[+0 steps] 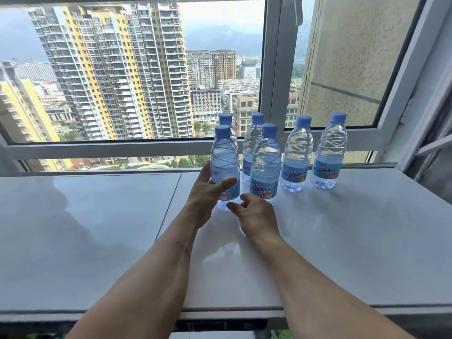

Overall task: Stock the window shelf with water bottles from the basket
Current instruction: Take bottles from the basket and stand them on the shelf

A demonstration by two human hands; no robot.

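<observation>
Standing upright on the white window shelf (342,228) are six capped, water-filled bottles — the left hand (208,194) curls round the front-left bottle (224,165), while the right hand (254,216) hovers beside its base, fingers loosely curled, holding nothing.

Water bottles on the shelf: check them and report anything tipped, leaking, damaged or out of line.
Nothing stands out. All six water bottles stand upright and capped on the shelf, no spill visible. The left hand grips the front-left bottle.
</observation>
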